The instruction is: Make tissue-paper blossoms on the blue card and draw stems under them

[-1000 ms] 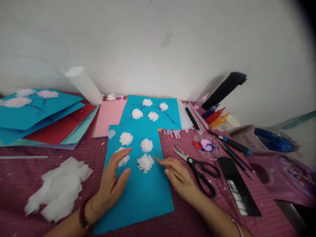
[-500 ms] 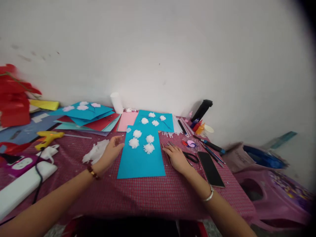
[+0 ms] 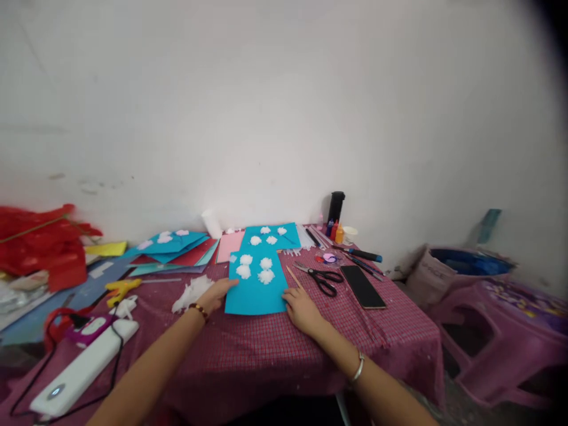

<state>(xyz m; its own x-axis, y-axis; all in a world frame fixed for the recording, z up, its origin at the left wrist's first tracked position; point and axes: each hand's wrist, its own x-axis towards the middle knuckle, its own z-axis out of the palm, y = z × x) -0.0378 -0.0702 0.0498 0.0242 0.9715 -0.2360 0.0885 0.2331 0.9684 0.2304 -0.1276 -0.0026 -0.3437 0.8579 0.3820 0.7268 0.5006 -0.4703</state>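
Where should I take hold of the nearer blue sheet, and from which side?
Best to pinch the nearer blue sheet by its side edges toward the front corners, coming from left and right. That end is bare, while four white puffs sit toward the far end. The left hand and right hand are at its side edges.

Four puffs (image 3: 266, 276) lie on the sheet (image 3: 255, 300); behind it lies a card (image 3: 291, 232). Scissors (image 3: 313, 271), then a phone (image 3: 362, 287), lie right; the glue gun (image 3: 121, 288) lies left.
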